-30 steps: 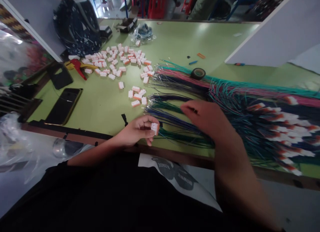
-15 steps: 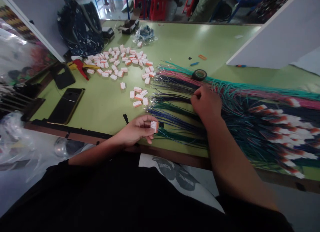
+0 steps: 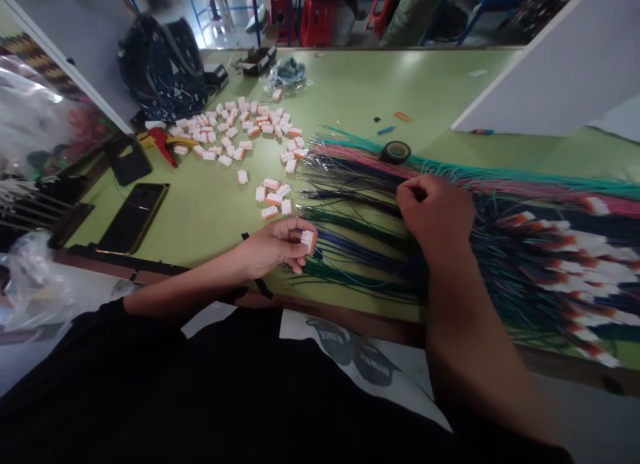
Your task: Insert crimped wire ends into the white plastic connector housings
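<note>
Between the thumb and fingers of my left hand is a white-and-orange connector housing. Thin wires trail from it to the right, over the blue wires and green wires near the front edge. My right hand is closed in a pinch above the dark wires. Its fingertips are at these wires, but what they grip is too small to make out. Bundles of pink and teal wires lie farther back, their bare ends pointing left.
Loose connector housings are scattered at the back left. Wired connectors are piled on the right. Around them are a tape roll, a phone, a red-and-yellow hand tool, a dark bag and a white panel.
My right hand has moved right along the dark wires, still pinched. My left hand keeps the connector housing in nearly the same place. The view has shifted slightly.
</note>
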A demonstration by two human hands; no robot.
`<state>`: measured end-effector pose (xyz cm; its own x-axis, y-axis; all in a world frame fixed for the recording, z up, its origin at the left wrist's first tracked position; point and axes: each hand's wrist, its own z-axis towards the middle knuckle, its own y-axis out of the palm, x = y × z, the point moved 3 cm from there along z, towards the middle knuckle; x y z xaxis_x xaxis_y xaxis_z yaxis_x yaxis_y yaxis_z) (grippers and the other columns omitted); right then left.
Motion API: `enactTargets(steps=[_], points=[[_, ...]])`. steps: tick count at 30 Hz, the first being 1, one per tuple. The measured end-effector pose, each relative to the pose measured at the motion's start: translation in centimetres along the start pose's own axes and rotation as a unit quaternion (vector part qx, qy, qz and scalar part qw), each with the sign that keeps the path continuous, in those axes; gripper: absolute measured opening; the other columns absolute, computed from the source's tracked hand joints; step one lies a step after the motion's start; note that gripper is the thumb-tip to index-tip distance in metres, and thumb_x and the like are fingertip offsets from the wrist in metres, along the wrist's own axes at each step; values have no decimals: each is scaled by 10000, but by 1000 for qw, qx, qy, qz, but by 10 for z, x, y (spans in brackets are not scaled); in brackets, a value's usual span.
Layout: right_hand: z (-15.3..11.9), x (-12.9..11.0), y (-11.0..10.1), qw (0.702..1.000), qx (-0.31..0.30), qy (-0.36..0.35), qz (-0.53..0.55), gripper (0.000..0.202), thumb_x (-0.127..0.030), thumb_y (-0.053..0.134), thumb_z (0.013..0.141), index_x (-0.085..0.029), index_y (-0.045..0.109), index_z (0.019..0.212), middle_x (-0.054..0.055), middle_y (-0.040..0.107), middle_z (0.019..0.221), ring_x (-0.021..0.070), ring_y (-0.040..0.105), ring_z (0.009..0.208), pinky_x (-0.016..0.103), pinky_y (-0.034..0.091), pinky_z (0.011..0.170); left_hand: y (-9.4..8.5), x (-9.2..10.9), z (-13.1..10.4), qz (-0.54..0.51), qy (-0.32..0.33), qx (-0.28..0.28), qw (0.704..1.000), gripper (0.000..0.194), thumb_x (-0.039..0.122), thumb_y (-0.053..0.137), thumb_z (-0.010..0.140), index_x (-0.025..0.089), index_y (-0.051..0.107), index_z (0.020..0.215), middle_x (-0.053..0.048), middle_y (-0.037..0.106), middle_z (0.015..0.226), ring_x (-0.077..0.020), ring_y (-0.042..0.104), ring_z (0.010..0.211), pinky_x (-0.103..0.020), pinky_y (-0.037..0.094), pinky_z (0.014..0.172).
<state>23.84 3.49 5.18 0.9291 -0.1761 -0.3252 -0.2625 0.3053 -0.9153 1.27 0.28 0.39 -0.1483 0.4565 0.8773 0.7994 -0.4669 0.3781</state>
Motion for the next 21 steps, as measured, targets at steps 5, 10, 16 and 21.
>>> enactTargets(steps=[5,10,16,21], points=[[-8,-13,12,987,-92,-132,21,189,-273,500,767,-221,681,778,57,693,778,213,612,730,298,391,618,-1,-1,18,-24,-10,-46,999,345,103,704,651,138,533,949,31,605,678,-72,572,507,-173,462,436],[-4,5,-6,998,-17,2,-55,192,-238,481,797,-184,651,726,124,657,709,258,600,690,339,358,591,-6,-10,24,-62,-17,-69,996,352,130,721,667,137,535,965,23,619,691,-74,579,507,-169,456,427],[-23,-23,-2,943,-116,-245,195,145,-231,514,799,-202,653,774,26,684,747,159,593,661,267,403,607,-6,-12,24,-88,-14,-69,994,354,120,728,667,141,542,967,24,616,695,-76,587,526,-168,462,438],[-46,-50,16,892,-139,-344,258,168,-220,505,809,-188,668,782,11,681,733,120,565,634,232,384,584,-5,-10,23,-88,-12,-59,994,333,90,710,674,143,543,957,35,594,672,-74,587,532,-156,464,442]])
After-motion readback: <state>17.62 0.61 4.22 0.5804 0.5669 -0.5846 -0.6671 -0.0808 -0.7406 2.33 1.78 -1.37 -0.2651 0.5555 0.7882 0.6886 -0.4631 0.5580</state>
